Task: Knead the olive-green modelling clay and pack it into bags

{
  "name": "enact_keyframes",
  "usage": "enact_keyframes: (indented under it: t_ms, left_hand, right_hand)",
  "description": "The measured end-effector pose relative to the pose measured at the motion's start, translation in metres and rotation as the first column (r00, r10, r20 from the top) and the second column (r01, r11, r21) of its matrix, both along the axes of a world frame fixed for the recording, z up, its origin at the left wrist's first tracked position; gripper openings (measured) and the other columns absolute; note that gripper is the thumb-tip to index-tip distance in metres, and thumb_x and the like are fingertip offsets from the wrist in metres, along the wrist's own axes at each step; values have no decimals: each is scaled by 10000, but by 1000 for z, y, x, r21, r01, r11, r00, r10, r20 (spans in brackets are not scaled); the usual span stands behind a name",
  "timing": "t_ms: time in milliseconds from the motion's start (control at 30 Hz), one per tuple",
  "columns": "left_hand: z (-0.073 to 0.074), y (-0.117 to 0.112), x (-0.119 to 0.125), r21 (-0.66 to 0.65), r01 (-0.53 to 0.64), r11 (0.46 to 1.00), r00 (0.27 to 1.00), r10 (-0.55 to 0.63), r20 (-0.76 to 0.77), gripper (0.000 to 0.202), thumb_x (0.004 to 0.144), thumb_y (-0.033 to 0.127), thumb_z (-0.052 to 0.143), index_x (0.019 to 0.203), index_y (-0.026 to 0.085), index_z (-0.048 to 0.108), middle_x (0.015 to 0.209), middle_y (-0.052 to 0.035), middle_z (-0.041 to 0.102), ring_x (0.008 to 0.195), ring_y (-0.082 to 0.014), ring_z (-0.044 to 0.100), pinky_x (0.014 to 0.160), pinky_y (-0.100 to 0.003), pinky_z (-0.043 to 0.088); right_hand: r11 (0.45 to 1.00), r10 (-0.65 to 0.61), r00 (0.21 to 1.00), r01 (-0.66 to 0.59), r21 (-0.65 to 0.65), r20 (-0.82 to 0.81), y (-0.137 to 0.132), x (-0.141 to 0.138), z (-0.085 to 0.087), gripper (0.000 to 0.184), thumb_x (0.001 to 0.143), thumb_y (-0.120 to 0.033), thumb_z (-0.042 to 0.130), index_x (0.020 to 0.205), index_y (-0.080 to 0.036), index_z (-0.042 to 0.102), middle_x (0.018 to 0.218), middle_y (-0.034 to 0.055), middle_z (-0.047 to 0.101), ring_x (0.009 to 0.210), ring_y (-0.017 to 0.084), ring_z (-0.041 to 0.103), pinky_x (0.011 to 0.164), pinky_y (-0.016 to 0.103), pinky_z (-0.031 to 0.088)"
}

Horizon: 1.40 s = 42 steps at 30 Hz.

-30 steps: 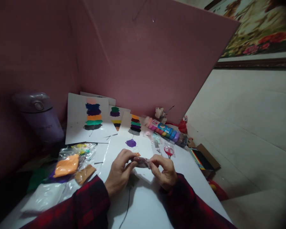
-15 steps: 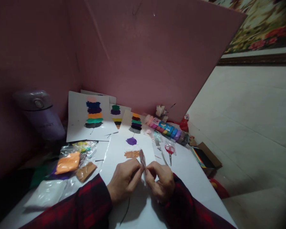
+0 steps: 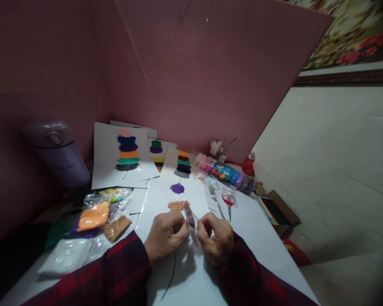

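Observation:
Between my hands is a small clear plastic bag (image 3: 189, 214) with something dark brown inside, probably modelling clay. My left hand (image 3: 167, 236) pinches its left side, and a dark spot shows in the curl of its fingers; I cannot tell what that is. My right hand (image 3: 216, 239) pinches the bag's right edge with thumb and forefinger. Just beyond them on the white sheet (image 3: 156, 199) lie an orange-brown ridged clay piece (image 3: 176, 205) and a purple clay patch (image 3: 177, 188). A thin dark strand (image 3: 170, 280) lies below my left hand.
To the left are bagged orange clay (image 3: 94, 216), bagged brown clay (image 3: 117, 228), a white packet (image 3: 65, 257) and a purple bottle (image 3: 59, 155). A fork (image 3: 215, 199), red scissors (image 3: 229, 199) and a multicolour clay pack (image 3: 225, 173) lie right. Papers with coloured bands (image 3: 104, 157) stand behind.
My hands have drawn slightly apart, and the bag now stretches between them, tilted further left at its top. The view has shifted slightly.

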<state>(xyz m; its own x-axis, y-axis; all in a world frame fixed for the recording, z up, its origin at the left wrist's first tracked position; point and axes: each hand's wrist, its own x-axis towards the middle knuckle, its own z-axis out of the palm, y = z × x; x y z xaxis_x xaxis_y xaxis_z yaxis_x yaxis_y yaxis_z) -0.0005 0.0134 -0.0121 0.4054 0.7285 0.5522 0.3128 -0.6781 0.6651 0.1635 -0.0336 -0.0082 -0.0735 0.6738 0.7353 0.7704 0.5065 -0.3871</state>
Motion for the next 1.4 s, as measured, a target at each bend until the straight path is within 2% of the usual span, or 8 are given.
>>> enact_keyframes:
  t_ms: [233, 467, 733, 967, 1100, 1200, 1300, 1400]
  left_hand:
    - [4, -5, -4, 63, 81, 995, 997, -82, 15, 38, 876, 201, 554, 847, 181, 567, 667, 3, 568, 575, -125, 521, 561, -240, 436]
    - [5, -11, -6, 258, 183, 949, 949, -239, 204, 345, 875, 44, 483, 1184, 196, 500, 1143, -133, 582, 1116, -231, 579, 933, -364, 510]
    - [4, -7, -6, 241, 282, 929, 937, -321, 141, 258, 937, 226, 572, 1193, 188, 566, 942, -87, 705, 798, -186, 668, 719, -282, 539]
    - [6, 1, -3, 395, 220, 892, 950, -288, 122, 261, 915, 136, 595, 1175, 149, 592, 979, -133, 693, 896, -209, 692, 762, -284, 567]
    - [2, -2, -3, 265, 199, 944, 943, -258, 211, 290, 900, 79, 578, 1164, 186, 633, 1023, -104, 630, 870, -170, 675, 731, -251, 564]
    - [4, -3, -4, 41, 202, 979, 945, -205, 254, 261, 898, 117, 571, 1142, 186, 629, 1056, -108, 613, 902, -187, 663, 712, -268, 562]
    - [6, -2, -5, -210, 206, 956, 952, -146, 269, 289, 885, 180, 579, 1172, 160, 598, 1148, -146, 615, 882, -199, 661, 720, -314, 565]
    - [6, 2, -5, -302, 245, 921, 957, -180, 227, 256, 870, 230, 589, 1100, 143, 660, 1110, -152, 667, 1023, -258, 641, 885, -406, 525]
  right_hand:
    - [997, -77, 996, 78, 24, -32, 1, -3, 0, 273, 865, -130, 519, 630, -229, 423, 483, -66, 418, 392, 88, 412, 446, 244, 315]
    - [996, -84, 995, 85, 8, -54, 2, -5, -5, 281, 882, -143, 526, 638, -222, 412, 497, -72, 398, 407, 84, 377, 459, 242, 292]
    - [992, 89, 995, -92, -85, -34, 0, 0, -4, 194, 921, -157, 417, 740, -212, 464, 552, -53, 424, 466, 115, 472, 504, 258, 323]
    - [985, 43, 992, -62, -159, -119, -2, -1, -3, 229, 951, -204, 412, 724, -220, 442, 558, -51, 422, 481, 122, 469, 516, 263, 324]
    - [981, 73, 994, -87, -171, -84, -4, -2, -6, 222, 946, -196, 406, 728, -221, 442, 568, -47, 434, 493, 126, 475, 530, 269, 329]
    - [980, 57, 996, -67, -187, -62, -6, -3, -9, 229, 952, -198, 407, 728, -222, 443, 580, -45, 447, 520, 129, 483, 561, 271, 341]
    - [979, 55, 997, -66, -192, -61, -5, -3, -11, 224, 955, -212, 414, 733, -224, 446, 585, -46, 449, 523, 129, 486, 562, 271, 343]
    - [985, 100, 993, -108, -135, -64, -2, -2, -15, 213, 946, -200, 418, 736, -225, 444, 574, -50, 448, 501, 124, 480, 533, 268, 331]
